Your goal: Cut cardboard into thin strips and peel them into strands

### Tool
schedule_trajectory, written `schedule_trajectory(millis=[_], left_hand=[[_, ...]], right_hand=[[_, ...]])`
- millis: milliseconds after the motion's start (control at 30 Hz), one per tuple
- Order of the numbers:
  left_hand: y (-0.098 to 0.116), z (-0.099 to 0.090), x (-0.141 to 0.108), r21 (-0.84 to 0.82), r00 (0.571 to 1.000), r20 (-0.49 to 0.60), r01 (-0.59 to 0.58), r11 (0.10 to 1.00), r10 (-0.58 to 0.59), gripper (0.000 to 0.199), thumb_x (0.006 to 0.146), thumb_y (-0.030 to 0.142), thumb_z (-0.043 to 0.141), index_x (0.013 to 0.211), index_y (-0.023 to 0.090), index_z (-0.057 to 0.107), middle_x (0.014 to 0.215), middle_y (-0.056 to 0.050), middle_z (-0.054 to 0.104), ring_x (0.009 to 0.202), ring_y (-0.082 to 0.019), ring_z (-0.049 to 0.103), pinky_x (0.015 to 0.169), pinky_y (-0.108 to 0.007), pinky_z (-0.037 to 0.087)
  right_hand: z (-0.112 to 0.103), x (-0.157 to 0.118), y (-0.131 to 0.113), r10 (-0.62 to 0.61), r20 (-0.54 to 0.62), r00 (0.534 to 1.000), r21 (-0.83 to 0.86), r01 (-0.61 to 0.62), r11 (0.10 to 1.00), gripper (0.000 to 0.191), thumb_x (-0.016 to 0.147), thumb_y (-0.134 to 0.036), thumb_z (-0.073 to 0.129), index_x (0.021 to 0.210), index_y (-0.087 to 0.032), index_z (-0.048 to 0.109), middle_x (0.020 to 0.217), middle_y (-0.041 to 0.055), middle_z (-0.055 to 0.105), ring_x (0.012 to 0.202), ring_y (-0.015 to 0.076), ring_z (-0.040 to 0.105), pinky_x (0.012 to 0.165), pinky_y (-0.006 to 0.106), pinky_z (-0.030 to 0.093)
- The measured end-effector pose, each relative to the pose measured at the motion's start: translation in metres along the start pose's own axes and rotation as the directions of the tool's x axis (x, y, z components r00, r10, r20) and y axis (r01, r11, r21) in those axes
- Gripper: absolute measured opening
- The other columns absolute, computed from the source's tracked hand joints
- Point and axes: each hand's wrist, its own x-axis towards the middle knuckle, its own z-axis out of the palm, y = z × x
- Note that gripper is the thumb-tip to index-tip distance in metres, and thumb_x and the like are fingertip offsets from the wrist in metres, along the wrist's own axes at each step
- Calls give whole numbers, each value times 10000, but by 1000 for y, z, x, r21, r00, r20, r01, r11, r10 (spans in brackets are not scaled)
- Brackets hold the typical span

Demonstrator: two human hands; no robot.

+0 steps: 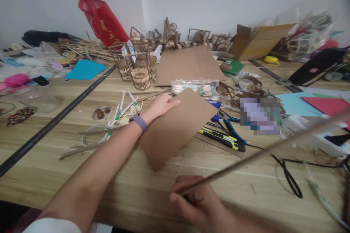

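Note:
A flat brown piece of cardboard (177, 127) is tilted over the wooden table. My left hand (163, 105) is closed on its upper left edge, the thumb lying on the face and the other fingers mostly hidden. Nearer the front edge, my right hand (199, 198) pinches one end of a long thin brown strip (246, 158), which slants up to the right and blurs towards its far end. A gap separates that hand from the cardboard. Just right of the cardboard lie a yellow-and-black utility knife (221, 138) and blue-and-black pliers (233, 131).
Small slatted baskets (140, 78) stand behind, beside a larger cardboard sheet (188, 63). Left are thin sticks (120, 107), tape rolls and brown balls (101, 113). Right are coiled brown strips (247, 87), a white power strip (314, 134) and a black cable (291, 182).

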Motion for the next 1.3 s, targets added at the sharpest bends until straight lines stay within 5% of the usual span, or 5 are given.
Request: schedule_trajectory(millis=[233,367,567,867,1300], left_hand=[[24,9,-35,126,992,-76,-91,988,101,149,898,287,574,827,174,640,1006,-116,639,1098,-301,507,965,-401,350],[54,5,-83,31,983,64,-177,984,174,275,972,349,478,849,206,678,848,-34,672,839,-207,606,775,-299,435],[66,24,-137,-376,975,220,111,920,-28,168,876,225,527,835,197,687,833,-32,715,782,-199,648,676,-267,440],[52,41,-136,-719,957,250,285,634,-147,224,825,352,609,909,163,692,827,-40,694,790,-194,631,743,-298,488],[40,37,-133,-787,914,360,404,466,-184,448,805,550,670,975,137,695,723,-4,621,543,-96,487,508,-228,373]], right_hand=[[-17,12,-4,154,-120,981,-220,-178,959,362,942,-378,310,611,-232,318,524,-55,331,470,83,346,434,197,294],[-27,18,5,212,-185,960,-510,-278,814,353,918,-314,286,574,-236,261,493,-38,367,459,93,405,434,206,288],[-40,22,11,158,-218,963,-745,-269,611,302,890,-207,412,617,-203,542,567,44,659,471,152,577,463,270,239],[-35,18,15,-158,-165,974,-949,-114,293,252,892,-126,479,691,-178,621,529,62,627,388,167,538,430,316,161],[-54,15,8,-467,-46,883,-838,220,498,103,951,-168,497,979,-187,594,794,43,699,678,156,654,606,276,478]])
